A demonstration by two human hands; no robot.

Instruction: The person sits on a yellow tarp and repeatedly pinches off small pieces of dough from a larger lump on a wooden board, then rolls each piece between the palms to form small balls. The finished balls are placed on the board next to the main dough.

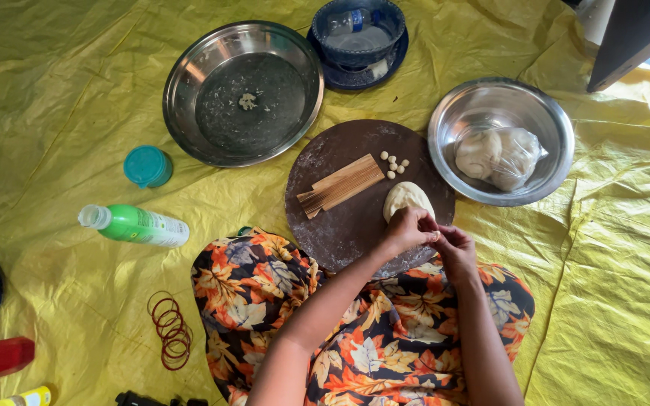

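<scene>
A wide steel pan (243, 92) lies on the yellow sheet (54, 90), a few crumbs at its middle. Right of the pan stands a blue bowl (358, 30) on a blue saucer, a small bottle inside it. Further right of the pan sits a steel bowl (500, 140) holding a clear bag of dough (498, 154). Left of the pan and below it is a teal lid (147, 166), then a green bottle (135, 225) (lying on its side), then red bangles (171, 338).

We see a wrinkled yellow plastic sheet (54, 90) covering the whole floor, lit by soft daylight; a dark panel (633, 34) stands at the upper right corner.
</scene>
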